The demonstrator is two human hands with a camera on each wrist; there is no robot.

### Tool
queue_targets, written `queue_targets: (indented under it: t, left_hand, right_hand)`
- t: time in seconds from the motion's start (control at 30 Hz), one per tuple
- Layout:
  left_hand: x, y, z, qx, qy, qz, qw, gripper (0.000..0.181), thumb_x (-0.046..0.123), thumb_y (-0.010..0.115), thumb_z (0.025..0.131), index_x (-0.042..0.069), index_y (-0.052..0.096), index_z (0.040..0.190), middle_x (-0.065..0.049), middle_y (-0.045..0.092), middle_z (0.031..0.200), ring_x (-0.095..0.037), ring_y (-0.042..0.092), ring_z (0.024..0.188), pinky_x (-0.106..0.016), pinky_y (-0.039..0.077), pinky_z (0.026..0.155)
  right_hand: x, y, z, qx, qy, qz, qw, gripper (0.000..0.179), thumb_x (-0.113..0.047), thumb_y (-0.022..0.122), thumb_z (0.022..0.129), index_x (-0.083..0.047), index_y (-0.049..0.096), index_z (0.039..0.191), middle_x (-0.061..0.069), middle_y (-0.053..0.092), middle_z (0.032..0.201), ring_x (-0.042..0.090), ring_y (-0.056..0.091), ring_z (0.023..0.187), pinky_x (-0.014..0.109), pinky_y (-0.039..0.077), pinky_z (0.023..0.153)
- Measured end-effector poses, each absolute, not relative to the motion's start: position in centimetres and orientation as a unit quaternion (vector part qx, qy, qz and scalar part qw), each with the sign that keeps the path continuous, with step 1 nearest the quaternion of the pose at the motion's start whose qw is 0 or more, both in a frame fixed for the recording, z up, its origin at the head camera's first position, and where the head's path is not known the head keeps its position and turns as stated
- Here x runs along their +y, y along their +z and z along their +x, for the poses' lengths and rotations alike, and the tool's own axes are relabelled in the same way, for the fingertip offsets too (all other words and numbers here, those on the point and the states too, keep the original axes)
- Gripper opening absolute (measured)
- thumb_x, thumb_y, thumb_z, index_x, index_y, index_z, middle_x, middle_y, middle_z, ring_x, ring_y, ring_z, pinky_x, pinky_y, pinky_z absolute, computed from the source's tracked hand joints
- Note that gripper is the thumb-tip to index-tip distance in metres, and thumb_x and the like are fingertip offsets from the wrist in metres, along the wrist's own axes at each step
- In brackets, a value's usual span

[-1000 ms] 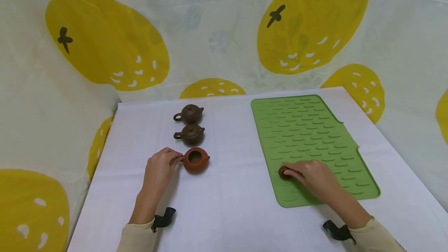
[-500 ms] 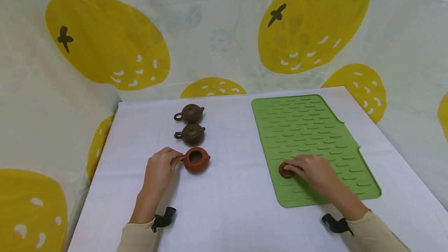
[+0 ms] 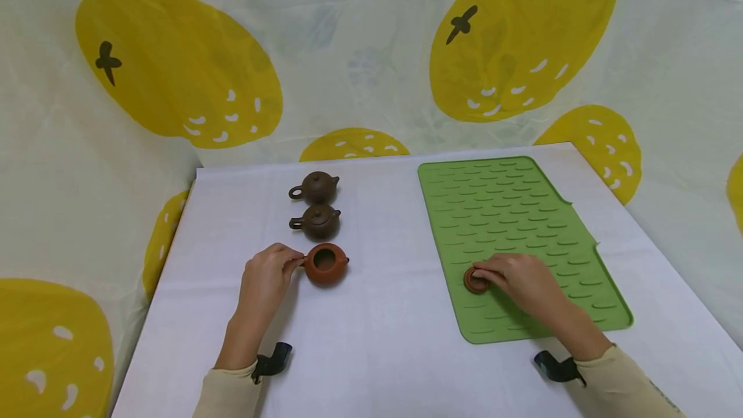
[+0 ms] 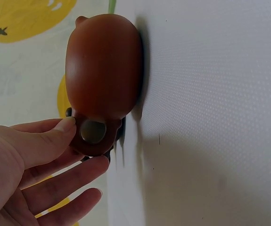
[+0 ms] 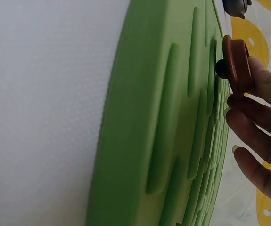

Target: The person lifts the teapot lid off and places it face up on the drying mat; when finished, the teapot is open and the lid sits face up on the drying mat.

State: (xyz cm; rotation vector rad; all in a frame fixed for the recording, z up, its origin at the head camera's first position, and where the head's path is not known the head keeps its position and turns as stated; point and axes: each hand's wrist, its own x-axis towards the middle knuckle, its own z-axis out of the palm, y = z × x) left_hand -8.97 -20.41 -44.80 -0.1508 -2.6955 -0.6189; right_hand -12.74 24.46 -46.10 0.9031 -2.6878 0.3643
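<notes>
My left hand (image 3: pixel 267 282) pinches the handle of a reddish-brown clay teapot (image 3: pixel 326 277), which stands without a lid on the white cloth, its spout to the right. The left wrist view shows the thumb and fingers on the loop handle (image 4: pixel 95 149) under the round body. Over the near left part of the green mat (image 3: pixel 493 211), my right hand (image 3: pixel 525 286) pinches the edge of a round reddish-brown lid (image 3: pixel 473 284). In the right wrist view this lid is upside down, its knob (image 5: pixel 221 68) facing the mat; whether the knob touches it I cannot tell.
Two dark brown teapots with lids stand in line behind the red one: a nearer teapot (image 3: pixel 320 224) and a farther teapot (image 3: pixel 319 188). White cloth (image 3: pixel 383 340) covers the table, and a lemon-patterned curtain (image 3: pixel 360 50) hangs around its back and left.
The lid has turned in my right hand's pinch so that its hollow underside faces up more. That hand has shifted slightly away from me. The left hand and teapot stay put.
</notes>
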Motion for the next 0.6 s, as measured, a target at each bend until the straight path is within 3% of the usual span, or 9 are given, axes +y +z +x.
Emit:
queue_targets:
  t: [0.6]
  left_hand:
    - [-20.27,-44.87,-8.95,-0.955,-0.217,-0.055,0.193,0.009,0.005,0.084,0.079,0.005,0.082,0.088,-0.011,0.077,0.086,-0.030,0.075,0.079,-0.046,0.061,0.069]
  right_hand:
    - [24.53,-45.70,-12.42,-0.930,0.137,0.309,0.146,0.020,-0.020,0.082,0.081,-0.016,0.082,0.101,-0.005,0.080,0.086,0.016,0.076,0.077,0.035,0.060,0.067]
